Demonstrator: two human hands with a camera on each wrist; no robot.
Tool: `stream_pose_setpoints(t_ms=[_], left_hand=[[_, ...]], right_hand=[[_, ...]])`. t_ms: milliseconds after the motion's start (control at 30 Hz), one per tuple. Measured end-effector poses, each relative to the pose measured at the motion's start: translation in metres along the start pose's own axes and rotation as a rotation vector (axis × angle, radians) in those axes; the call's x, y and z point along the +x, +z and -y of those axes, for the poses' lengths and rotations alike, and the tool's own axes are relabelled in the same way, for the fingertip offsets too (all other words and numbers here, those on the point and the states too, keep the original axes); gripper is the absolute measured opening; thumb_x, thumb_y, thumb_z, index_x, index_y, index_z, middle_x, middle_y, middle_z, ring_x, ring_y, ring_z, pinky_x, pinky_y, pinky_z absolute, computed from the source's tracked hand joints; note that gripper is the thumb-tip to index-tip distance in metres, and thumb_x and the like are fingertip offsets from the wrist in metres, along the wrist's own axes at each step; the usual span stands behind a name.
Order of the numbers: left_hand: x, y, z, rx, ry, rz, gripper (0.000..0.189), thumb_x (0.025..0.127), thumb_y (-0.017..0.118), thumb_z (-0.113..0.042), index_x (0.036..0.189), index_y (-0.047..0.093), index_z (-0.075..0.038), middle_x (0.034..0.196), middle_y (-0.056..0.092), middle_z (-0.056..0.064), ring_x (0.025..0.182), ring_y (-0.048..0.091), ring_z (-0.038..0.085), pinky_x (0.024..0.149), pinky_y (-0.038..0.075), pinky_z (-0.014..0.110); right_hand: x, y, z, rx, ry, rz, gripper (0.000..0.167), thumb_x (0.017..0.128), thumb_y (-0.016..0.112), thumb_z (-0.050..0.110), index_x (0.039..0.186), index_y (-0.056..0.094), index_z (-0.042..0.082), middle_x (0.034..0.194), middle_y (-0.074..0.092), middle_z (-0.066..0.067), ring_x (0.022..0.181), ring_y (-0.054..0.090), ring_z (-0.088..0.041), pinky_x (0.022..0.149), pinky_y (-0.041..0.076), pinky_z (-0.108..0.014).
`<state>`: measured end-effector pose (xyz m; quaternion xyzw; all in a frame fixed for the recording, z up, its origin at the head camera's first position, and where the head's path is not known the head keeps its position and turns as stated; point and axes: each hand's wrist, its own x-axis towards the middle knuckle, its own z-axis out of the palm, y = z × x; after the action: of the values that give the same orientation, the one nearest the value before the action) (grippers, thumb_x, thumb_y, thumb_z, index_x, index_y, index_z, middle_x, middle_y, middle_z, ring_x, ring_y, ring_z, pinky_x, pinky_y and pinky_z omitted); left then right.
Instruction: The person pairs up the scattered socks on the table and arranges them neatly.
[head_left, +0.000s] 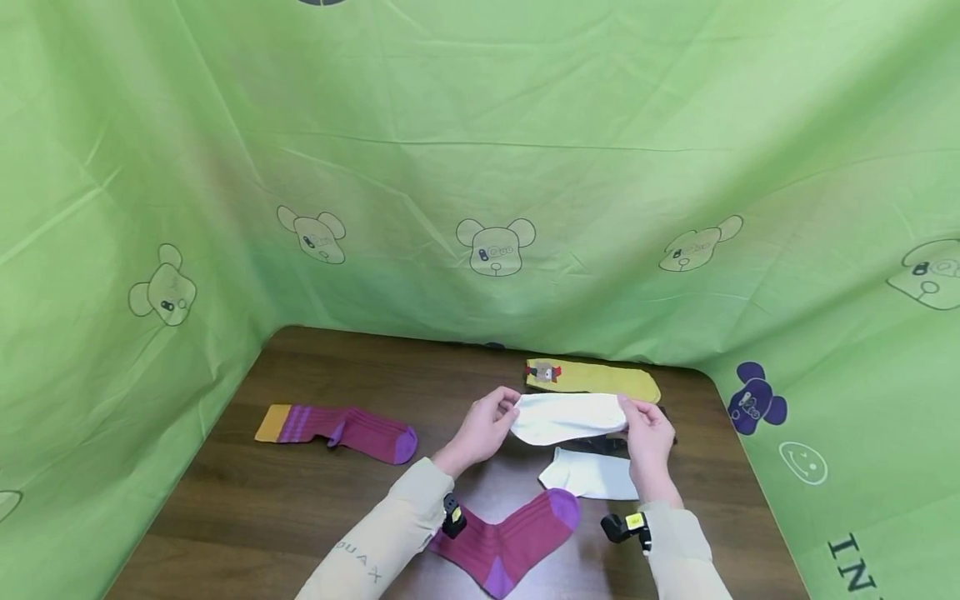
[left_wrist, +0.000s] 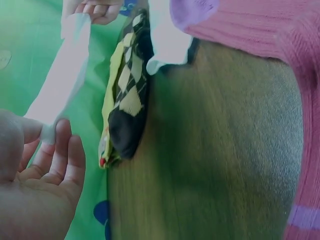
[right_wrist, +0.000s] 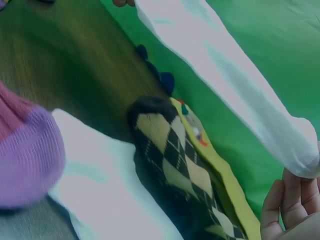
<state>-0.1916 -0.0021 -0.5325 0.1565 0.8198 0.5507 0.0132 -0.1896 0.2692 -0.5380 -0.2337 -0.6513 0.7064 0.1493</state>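
Stretched between both hands, a white sock [head_left: 568, 417] hangs above the table in the head view. My left hand [head_left: 487, 423] pinches its left end between thumb and fingers, and my right hand [head_left: 648, 432] grips its right end. Beneath and nearer to me lies a second white sock [head_left: 588, 474], partly covered by the right hand in the head view. A black argyle sock [right_wrist: 172, 165] lies beside it, largely hidden by the held sock in the head view. Farther back is a yellow sock [head_left: 596, 379] with a small cartoon figure at one end.
A maroon sock [head_left: 525, 533] with purple heel and toe lies bent at the table's front, partly behind the left sleeve. Another maroon sock [head_left: 337, 429] with an orange cuff lies at the left. Green printed cloth [head_left: 495, 183] surrounds the brown wooden table [head_left: 217, 517].
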Motion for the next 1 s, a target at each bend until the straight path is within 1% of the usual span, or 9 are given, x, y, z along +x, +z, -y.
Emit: stream_pose_setpoints(t_ms=[133,233,400,500,600,733,833,933,1000], left_hand=[[0.0,0.008,-0.003,0.01,-0.005,0.029,0.019,0.101,0.06,-0.003,0.12,0.063,-0.003,0.095,0.063,0.001,0.073,0.06,0.009,0.068,0.051,0.026],[-0.001,0.013,-0.005,-0.007,-0.011,0.042,0.019,0.1,0.061,-0.003,0.119,0.063,-0.005,0.094,0.062,0.0,0.072,0.059,0.009,0.065,0.051,0.026],[-0.002,0.023,-0.007,-0.04,-0.029,0.079,0.022,0.1,0.062,-0.003,0.121,0.061,-0.006,0.092,0.062,-0.003,0.072,0.06,0.008,0.064,0.051,0.025],[-0.002,0.029,-0.006,-0.051,-0.029,0.107,0.023,0.099,0.062,-0.002,0.122,0.06,-0.007,0.091,0.061,-0.003,0.072,0.063,0.011,0.064,0.051,0.024],[-0.003,0.035,-0.004,-0.06,-0.03,0.129,0.024,0.098,0.062,0.0,0.122,0.059,-0.005,0.089,0.06,-0.003,0.074,0.066,0.019,0.065,0.051,0.024],[-0.006,0.042,-0.001,-0.065,-0.037,0.143,0.025,0.097,0.062,0.001,0.121,0.06,-0.003,0.089,0.06,-0.003,0.073,0.066,0.017,0.066,0.052,0.023],[-0.009,0.047,0.0,-0.072,-0.05,0.153,0.024,0.097,0.063,0.002,0.12,0.061,-0.003,0.087,0.061,-0.002,0.07,0.065,0.015,0.066,0.053,0.022],[-0.012,0.05,0.001,-0.076,-0.064,0.168,0.024,0.096,0.063,0.003,0.119,0.061,-0.002,0.085,0.061,-0.002,0.069,0.067,0.02,0.065,0.053,0.023],[-0.015,0.053,0.003,-0.054,-0.066,0.173,0.025,0.095,0.063,0.003,0.119,0.061,-0.003,0.085,0.062,-0.003,0.069,0.066,0.018,0.066,0.052,0.022]], right_hand=[[0.0,-0.011,0.002,0.021,0.032,0.008,0.02,0.093,0.078,0.026,0.097,0.071,0.007,0.079,0.072,0.008,0.067,0.065,-0.006,0.063,0.055,-0.022],[0.001,-0.02,0.003,0.018,0.064,0.008,0.02,0.092,0.078,0.027,0.096,0.072,0.009,0.08,0.071,0.007,0.07,0.065,-0.007,0.065,0.056,-0.023],[0.002,-0.034,0.001,-0.034,0.08,-0.013,0.018,0.092,0.079,0.029,0.093,0.073,0.012,0.08,0.07,0.008,0.069,0.063,-0.008,0.063,0.055,-0.022],[0.001,-0.041,0.0,-0.062,0.069,-0.022,0.015,0.093,0.077,0.026,0.093,0.073,0.011,0.08,0.07,0.01,0.068,0.062,-0.007,0.061,0.054,-0.021],[-0.003,-0.048,-0.002,-0.122,0.062,-0.027,0.018,0.095,0.075,0.026,0.097,0.072,0.008,0.079,0.07,0.012,0.068,0.062,-0.006,0.062,0.054,-0.022],[-0.005,-0.057,-0.007,-0.183,0.078,-0.026,0.022,0.095,0.075,0.029,0.097,0.071,0.007,0.075,0.069,0.013,0.065,0.061,-0.007,0.061,0.053,-0.023],[-0.006,-0.063,-0.01,-0.2,0.083,-0.014,0.018,0.095,0.074,0.026,0.093,0.07,0.009,0.072,0.068,0.012,0.061,0.061,-0.008,0.059,0.053,-0.024],[-0.006,-0.069,-0.012,-0.226,0.087,0.0,0.014,0.096,0.073,0.022,0.092,0.069,0.009,0.071,0.067,0.011,0.061,0.061,-0.009,0.057,0.054,-0.024],[-0.006,-0.071,-0.013,-0.248,0.088,0.005,0.013,0.096,0.072,0.021,0.091,0.069,0.009,0.07,0.067,0.009,0.059,0.061,-0.01,0.056,0.054,-0.025]])
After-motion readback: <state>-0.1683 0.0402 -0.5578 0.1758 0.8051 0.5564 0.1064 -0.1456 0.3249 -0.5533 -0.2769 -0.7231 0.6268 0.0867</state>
